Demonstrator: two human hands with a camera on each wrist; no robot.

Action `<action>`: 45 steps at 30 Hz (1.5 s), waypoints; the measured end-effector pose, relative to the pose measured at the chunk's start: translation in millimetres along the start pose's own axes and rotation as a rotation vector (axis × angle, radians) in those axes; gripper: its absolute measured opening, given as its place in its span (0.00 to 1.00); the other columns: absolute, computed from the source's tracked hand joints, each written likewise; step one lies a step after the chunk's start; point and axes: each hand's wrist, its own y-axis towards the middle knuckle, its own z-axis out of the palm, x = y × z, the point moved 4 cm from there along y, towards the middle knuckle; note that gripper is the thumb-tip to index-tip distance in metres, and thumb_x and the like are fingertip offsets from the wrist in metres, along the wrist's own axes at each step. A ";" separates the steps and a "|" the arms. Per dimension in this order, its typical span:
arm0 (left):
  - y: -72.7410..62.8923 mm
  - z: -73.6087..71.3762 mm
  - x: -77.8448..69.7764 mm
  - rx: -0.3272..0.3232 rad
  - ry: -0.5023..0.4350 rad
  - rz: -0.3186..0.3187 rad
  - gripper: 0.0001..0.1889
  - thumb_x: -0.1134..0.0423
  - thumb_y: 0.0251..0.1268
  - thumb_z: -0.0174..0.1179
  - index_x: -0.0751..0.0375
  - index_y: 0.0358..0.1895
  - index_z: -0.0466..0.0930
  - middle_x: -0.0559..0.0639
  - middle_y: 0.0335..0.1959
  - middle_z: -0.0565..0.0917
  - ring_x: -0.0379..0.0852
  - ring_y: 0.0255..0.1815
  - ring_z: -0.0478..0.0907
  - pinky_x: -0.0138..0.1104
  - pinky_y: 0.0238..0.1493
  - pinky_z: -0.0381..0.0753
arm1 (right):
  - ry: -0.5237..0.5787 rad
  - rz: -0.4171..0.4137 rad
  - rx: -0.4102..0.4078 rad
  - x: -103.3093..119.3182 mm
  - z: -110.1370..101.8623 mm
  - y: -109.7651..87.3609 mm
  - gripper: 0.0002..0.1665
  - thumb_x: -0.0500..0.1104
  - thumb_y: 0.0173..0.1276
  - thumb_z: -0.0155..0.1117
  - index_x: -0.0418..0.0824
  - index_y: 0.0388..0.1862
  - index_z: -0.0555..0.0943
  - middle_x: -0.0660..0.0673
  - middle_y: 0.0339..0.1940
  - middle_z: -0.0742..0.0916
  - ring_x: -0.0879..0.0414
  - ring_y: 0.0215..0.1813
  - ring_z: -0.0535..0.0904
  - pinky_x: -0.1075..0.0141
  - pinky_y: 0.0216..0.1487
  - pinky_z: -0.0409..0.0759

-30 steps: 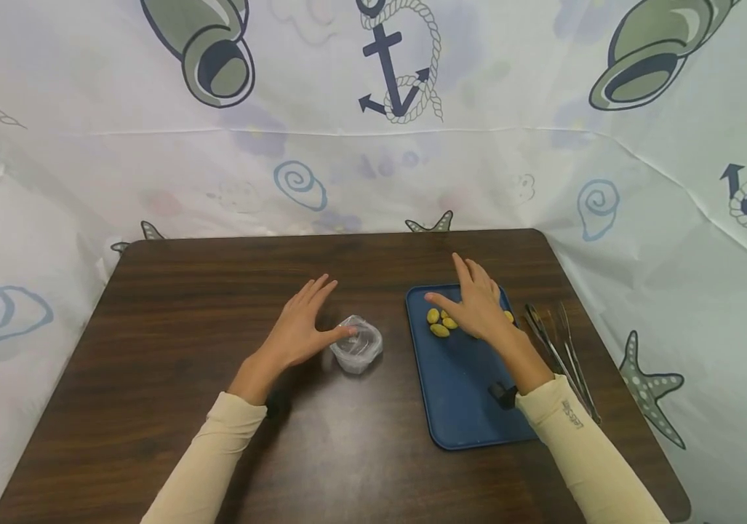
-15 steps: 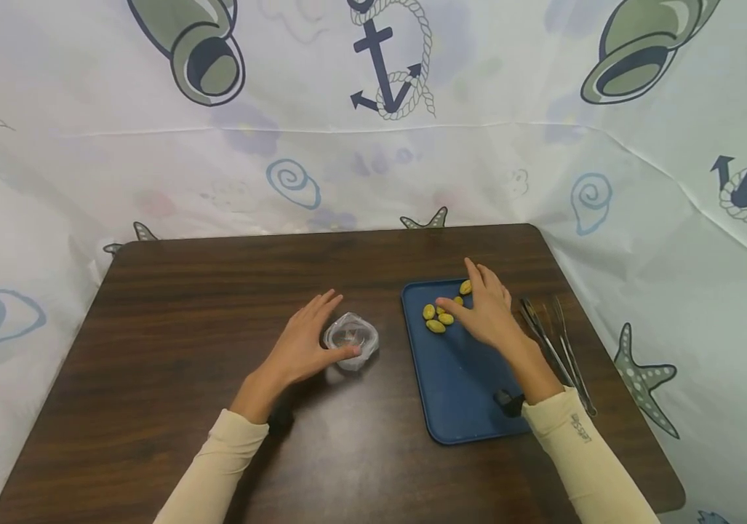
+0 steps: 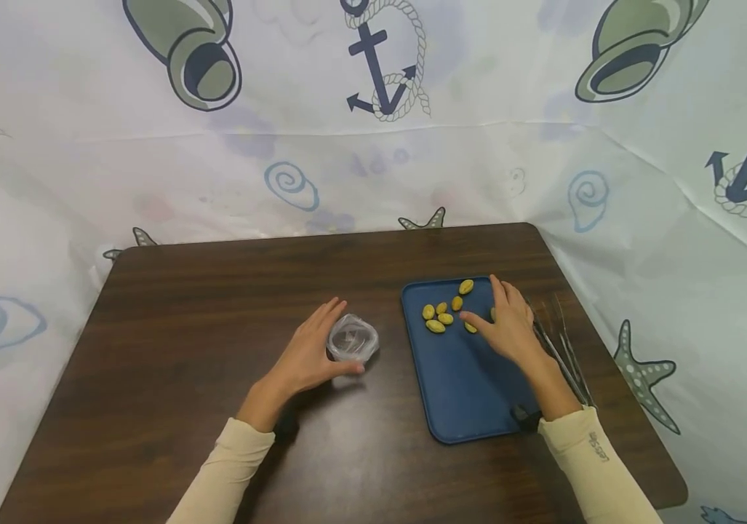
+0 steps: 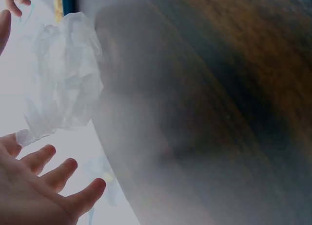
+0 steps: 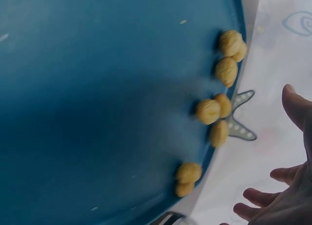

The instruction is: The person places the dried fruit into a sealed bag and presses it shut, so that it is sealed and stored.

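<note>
My left hand [image 3: 310, 353] is at the left side of a clear, crinkled plastic bag [image 3: 355, 339], its fingers extended and thumb spread apart. The bag stands on the table like a small cup; the left wrist view shows its creased side [image 4: 66, 74] beside the fingertips [image 4: 95, 186]. Over the right part of a blue tray [image 3: 465, 393] hovers my right hand [image 3: 510, 327], fingers spread and holding nothing. Several small yellow-green oval pieces [image 3: 435, 326], wrinkled like preserved fruit, lie at the tray's far end. My right hand partly covers a few of them in the head view.
Slim metal tools [image 3: 569, 356], some of them like tongs, lie to the right of the tray, partly behind my right forearm. The dark wooden table [image 3: 183, 327] ends at a white patterned cloth backdrop [image 3: 491, 167].
My right hand has shifted right and a little nearer over the tray, uncovering more yellow pieces. The left hand has moved slightly nearer and right, its thumb now lower beside the bag.
</note>
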 end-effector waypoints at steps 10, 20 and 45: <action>-2.4 7.0 4.6 -0.002 -0.047 -0.016 0.65 0.38 0.48 0.80 0.46 0.86 0.46 0.56 0.86 0.53 0.61 0.84 0.54 0.64 0.76 0.60 | 0.005 0.044 -0.160 -38.4 -6.1 -9.9 0.55 0.58 0.73 0.67 0.32 0.84 0.51 0.23 0.78 0.62 0.25 0.80 0.52 0.25 0.73 0.48; 1.3 6.3 4.0 -0.002 -0.059 -0.023 0.65 0.39 0.48 0.80 0.50 0.85 0.46 0.54 0.85 0.55 0.62 0.82 0.60 0.61 0.74 0.66 | -0.029 0.192 -0.249 -72.6 -17.9 -21.2 0.58 0.55 0.71 0.70 0.31 0.84 0.48 0.21 0.79 0.58 0.24 0.80 0.50 0.27 0.74 0.49; -1.0 12.8 6.5 0.053 -0.090 -0.132 0.61 0.39 0.53 0.77 0.49 0.85 0.47 0.56 0.81 0.64 0.62 0.75 0.70 0.59 0.69 0.73 | -0.149 0.481 -0.056 -117.3 -22.3 -35.1 0.39 0.51 0.76 0.62 0.15 0.62 0.70 0.15 0.58 0.74 0.19 0.60 0.71 0.32 0.54 0.75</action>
